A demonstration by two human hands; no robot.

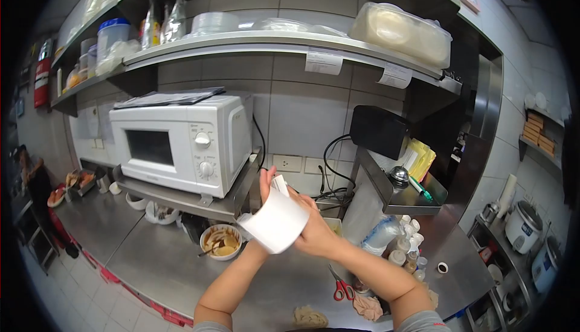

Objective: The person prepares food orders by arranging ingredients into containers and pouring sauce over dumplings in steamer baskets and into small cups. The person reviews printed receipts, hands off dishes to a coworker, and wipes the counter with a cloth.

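Both hands hold a white, smooth, curved object (276, 222), shaped like a short cylinder, above the steel counter (266, 296). Whether it is a cup or a roll I cannot tell. My right hand (317, 232) is closed around its right side. My left hand (266, 182) is mostly hidden behind it, with fingertips showing above. A narrow white piece (280, 184) sticks up between the fingers. Just left of the hands stands a white bowl (206, 251) with brown sauce and a utensil in it.
A white microwave (181, 141) sits on a raised shelf at left. Red-handled scissors (344, 290), crumpled cloths (310, 317) and several small bottles (406, 249) occupy the counter. At right, a ledge carries a call bell (399, 175) and green marker (420, 188). Another person (37, 181) stands far left.
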